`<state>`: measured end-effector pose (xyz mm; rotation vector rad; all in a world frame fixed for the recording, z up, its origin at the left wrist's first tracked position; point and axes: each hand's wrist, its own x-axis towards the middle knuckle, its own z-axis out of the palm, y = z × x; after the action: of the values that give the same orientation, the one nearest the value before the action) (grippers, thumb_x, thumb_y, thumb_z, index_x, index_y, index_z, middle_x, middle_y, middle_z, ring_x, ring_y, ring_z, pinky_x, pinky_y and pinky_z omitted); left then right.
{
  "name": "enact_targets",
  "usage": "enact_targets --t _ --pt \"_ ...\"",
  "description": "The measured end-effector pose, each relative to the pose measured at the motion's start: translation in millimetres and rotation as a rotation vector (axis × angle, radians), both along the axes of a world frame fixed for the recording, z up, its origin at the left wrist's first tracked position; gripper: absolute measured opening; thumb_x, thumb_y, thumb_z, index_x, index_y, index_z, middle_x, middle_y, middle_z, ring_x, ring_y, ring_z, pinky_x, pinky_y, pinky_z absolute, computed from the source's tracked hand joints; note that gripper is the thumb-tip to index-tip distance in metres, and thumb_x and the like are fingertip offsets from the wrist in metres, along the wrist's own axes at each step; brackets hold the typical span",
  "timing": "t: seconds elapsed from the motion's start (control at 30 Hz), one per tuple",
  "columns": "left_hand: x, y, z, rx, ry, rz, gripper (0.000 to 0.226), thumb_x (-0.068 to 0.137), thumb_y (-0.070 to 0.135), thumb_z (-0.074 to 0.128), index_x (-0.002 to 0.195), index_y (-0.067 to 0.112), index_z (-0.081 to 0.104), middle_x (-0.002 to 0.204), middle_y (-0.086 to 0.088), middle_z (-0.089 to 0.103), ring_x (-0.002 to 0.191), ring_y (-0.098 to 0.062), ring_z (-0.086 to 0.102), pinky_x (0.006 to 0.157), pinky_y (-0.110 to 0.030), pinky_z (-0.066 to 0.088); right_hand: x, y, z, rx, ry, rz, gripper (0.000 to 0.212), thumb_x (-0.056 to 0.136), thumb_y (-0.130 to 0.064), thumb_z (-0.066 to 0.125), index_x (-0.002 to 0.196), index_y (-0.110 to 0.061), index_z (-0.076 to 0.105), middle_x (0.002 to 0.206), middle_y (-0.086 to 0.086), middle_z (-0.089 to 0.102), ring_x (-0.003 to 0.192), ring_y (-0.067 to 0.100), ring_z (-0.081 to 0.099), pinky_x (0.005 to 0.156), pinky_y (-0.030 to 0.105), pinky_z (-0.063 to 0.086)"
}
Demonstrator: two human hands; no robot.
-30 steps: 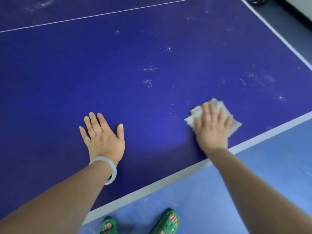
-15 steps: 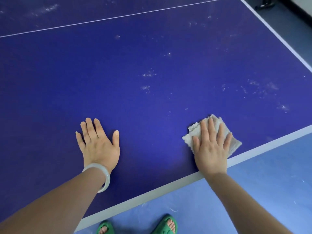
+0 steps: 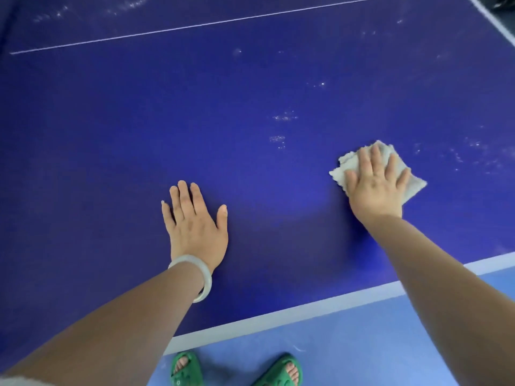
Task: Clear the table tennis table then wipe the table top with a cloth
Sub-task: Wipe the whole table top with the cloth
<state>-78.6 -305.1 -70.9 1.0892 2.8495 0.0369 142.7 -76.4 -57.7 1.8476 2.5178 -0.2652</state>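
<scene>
The dark blue table tennis table (image 3: 111,135) fills most of the view. A folded pale grey cloth (image 3: 415,183) lies on it at the right, and my right hand (image 3: 374,182) presses flat on the cloth with straight, spread fingers. My left hand (image 3: 195,221), with a pale bangle on its wrist, rests flat on the bare table top to the left of the cloth. Whitish dusty smears (image 3: 281,129) show on the surface beyond the cloth and to its right.
The table's white near edge (image 3: 278,316) runs diagonally across the bottom right, with light blue floor (image 3: 362,352) below it. My feet in green sandals (image 3: 185,370) stand by that edge. A thin white line (image 3: 195,25) crosses the far table top.
My right hand has slid the cloth away from the near edge, farther onto the table. My left hand stays flat on the table top.
</scene>
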Motion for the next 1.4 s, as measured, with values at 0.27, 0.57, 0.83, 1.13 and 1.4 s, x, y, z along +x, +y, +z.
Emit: enact_targets --t 0.27,0.57,0.83,1.13,1.4 --pt "0 1 3 0.006 -0.002 0.004 0.076 0.097 0.054 0.009 0.156 0.006 0.007 0.164 -0.013 0.002 0.152 -0.028 -0.004 0.123 -0.049 0.000 -67 -112 -5 0.057 -0.040 0.562 0.059 0.104 -0.043 0.012 0.158 -0.020 0.012 0.166 0.001 0.007 0.151 0.033 -0.001 0.119 0.059 0.003" --pt "0 1 1 -0.003 0.004 0.008 0.078 0.096 0.056 0.004 0.156 0.006 0.007 0.164 -0.014 0.003 0.152 -0.028 -0.004 0.123 -0.050 0.001 -53 -38 -8 0.038 -0.037 -0.035 0.060 0.103 -0.042 0.017 0.157 -0.017 0.012 0.165 0.004 0.006 0.149 0.038 0.002 0.116 0.064 0.002" --pt "-1 1 0 0.008 0.010 0.013 0.076 0.097 0.054 0.004 0.156 0.007 0.008 0.165 -0.012 0.002 0.152 -0.026 -0.005 0.123 -0.048 0.000 -171 -62 -7 0.033 -0.073 0.566 0.059 0.104 -0.044 0.011 0.158 -0.022 0.002 0.166 0.000 -0.003 0.151 0.034 -0.007 0.118 0.061 -0.005" --pt "-1 1 -3 0.010 0.005 0.011 0.075 0.097 0.054 0.003 0.156 0.008 0.006 0.165 -0.012 0.000 0.152 -0.027 -0.005 0.123 -0.048 -0.001 -48 61 -3 0.006 -0.048 -0.045 0.058 0.103 -0.043 0.018 0.156 -0.022 0.012 0.165 0.001 0.004 0.150 0.037 0.000 0.116 0.065 0.000" --pt "-1 1 0 0.001 0.000 0.012 0.075 0.097 0.053 0.005 0.156 0.007 0.007 0.164 -0.013 0.001 0.152 -0.027 -0.006 0.123 -0.049 0.000 -100 -80 -6 0.069 -0.048 0.327 0.061 0.103 -0.045 0.016 0.157 -0.020 0.005 0.165 0.003 -0.002 0.149 0.037 -0.002 0.117 0.061 -0.003"
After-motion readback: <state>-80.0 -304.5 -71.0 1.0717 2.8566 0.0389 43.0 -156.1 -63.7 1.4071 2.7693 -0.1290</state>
